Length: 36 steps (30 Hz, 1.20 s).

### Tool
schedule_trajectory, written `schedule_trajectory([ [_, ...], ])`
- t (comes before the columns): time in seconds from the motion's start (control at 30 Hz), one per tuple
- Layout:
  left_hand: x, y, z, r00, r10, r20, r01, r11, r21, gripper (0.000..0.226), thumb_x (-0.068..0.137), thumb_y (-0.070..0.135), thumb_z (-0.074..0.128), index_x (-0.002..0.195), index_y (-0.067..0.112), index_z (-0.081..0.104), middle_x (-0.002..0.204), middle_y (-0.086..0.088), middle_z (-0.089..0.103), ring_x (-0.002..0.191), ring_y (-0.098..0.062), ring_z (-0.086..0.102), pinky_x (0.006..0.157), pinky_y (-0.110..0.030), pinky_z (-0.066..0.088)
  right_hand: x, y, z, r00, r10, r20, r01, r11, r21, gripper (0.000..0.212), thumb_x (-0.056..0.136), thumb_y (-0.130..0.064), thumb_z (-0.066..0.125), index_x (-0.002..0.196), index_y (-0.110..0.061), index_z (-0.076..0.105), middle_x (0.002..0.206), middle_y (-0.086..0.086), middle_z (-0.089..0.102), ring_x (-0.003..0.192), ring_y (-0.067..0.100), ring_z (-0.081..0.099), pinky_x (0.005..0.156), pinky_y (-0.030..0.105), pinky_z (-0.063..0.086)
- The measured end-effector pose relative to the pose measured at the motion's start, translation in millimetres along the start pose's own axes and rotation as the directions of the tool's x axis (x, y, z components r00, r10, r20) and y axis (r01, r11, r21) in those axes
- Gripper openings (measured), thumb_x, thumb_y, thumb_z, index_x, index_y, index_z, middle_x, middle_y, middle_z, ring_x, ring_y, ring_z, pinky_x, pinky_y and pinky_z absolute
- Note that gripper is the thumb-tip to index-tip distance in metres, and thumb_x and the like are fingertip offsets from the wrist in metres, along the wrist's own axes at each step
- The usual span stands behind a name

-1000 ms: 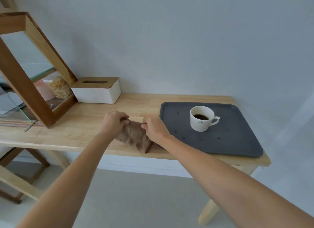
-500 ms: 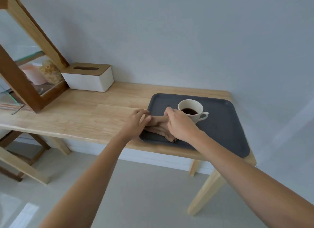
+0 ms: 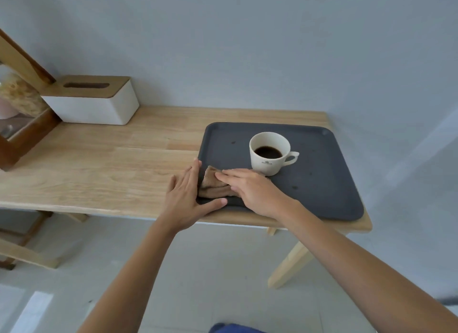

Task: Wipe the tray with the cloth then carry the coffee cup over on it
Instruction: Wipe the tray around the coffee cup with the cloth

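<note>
Brown cloth (image 3: 213, 187) bunched on the near-left corner of the dark grey tray (image 3: 322, 184), between the two hands. Right hand (image 3: 255, 192) lies flat on the cloth, fingers extended and together, pressing it to the tray floor; it presses rather than grips. Left hand (image 3: 188, 199) is spread flat at the tray's left edge, fingers along the rim, thumb resting across the near rim; it grips nothing. White coffee cup (image 3: 269, 156) stands upright on the tray just beyond the right fingertips, holding dark coffee, handle pointing right. Small dark spots dot the tray floor. The tray sits at the right end of a pale wooden table (image 3: 111, 164) against a plain light wall (image 3: 247, 47). A white tissue box (image 3: 94, 102) with a wooden lid stands at back left, beside a dark wooden frame (image 3: 22, 137). Pale floor (image 3: 198, 270) below.
</note>
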<state>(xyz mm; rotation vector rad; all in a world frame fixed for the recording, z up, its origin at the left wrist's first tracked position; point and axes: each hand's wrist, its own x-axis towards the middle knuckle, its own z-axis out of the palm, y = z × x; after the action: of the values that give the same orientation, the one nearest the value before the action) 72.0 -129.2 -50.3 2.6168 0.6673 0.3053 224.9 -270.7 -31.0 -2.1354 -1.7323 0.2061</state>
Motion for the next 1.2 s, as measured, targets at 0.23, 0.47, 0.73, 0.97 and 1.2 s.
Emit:
schedule_trajectory([
  [0.23, 1, -1, 0, 1.0, -0.021, 0.02, 0.02, 0.999, 0.046, 0.117, 0.066, 0.09, 0.033, 0.15, 0.024, -0.013, 0.162, 0.011, 0.007, 0.149, -0.008, 0.005, 0.12, -0.044, 0.007, -48, 33, -21, 0.998, 0.051, 0.022, -0.053, 0.989, 0.136, 0.046, 0.097, -0.007, 0.044, 0.137, -0.03, 0.05, 0.142, -0.008, 0.052, 0.134, 0.009, 0.044, 0.11, 0.035, 0.038],
  [0.47, 1, 0, -1, 0.998, -0.031, 0.054, 0.028, 0.998, 0.058, 0.116, 0.066, 0.09, 0.031, 0.151, 0.023, -0.01, 0.162, 0.01, 0.002, 0.149, -0.008, 0.001, 0.12, -0.044, 0.005, -105, 72, -56, 0.981, 0.195, -0.02, -0.188, 0.966, 0.179, 0.045, 0.096, -0.001, 0.047, 0.132, -0.025, 0.055, 0.134, -0.017, 0.052, 0.13, 0.001, 0.045, 0.109, 0.012, 0.031],
  [0.73, 2, 2, -5, 0.99, -0.05, 0.135, 0.044, 0.998, 0.043, 0.121, 0.064, 0.09, 0.034, 0.15, 0.022, -0.017, 0.162, 0.009, -0.007, 0.148, -0.008, -0.007, 0.12, -0.044, -0.001, -113, 70, -44, 0.925, 0.319, -0.206, -0.325, 0.946, 0.004, 0.045, 0.09, 0.0, 0.048, 0.129, -0.019, 0.059, 0.13, -0.002, 0.063, 0.123, 0.02, 0.055, 0.102, 0.03, 0.041],
  [0.97, 12, 21, -6, 0.974, -0.137, 0.18, 0.118, 0.987, 0.113, 0.134, 0.054, 0.097, 0.029, 0.15, 0.014, -0.014, 0.162, -0.001, -0.008, 0.149, -0.019, -0.002, 0.118, -0.056, 0.004, -90, 35, -33, 0.973, 0.197, -0.117, -0.207, 0.975, -0.076, 0.038, 0.091, -0.035, 0.05, 0.129, -0.035, 0.055, 0.13, -0.011, 0.06, 0.116, 0.017, 0.056, 0.093, 0.04, 0.045],
  [1.2, 14, 34, 10, 0.973, -0.22, 0.071, 0.202, 0.958, 0.202, 0.132, 0.052, 0.099, 0.026, 0.152, 0.016, 0.0, 0.162, 0.001, -0.008, 0.149, -0.025, -0.01, 0.116, -0.061, 0.005, -105, 55, -42, 0.962, 0.235, -0.139, -0.243, 0.969, -0.042, 0.038, 0.094, -0.017, 0.055, 0.125, -0.038, 0.061, 0.124, -0.006, 0.063, 0.109, 0.021, 0.056, 0.091, 0.041, 0.046],
])
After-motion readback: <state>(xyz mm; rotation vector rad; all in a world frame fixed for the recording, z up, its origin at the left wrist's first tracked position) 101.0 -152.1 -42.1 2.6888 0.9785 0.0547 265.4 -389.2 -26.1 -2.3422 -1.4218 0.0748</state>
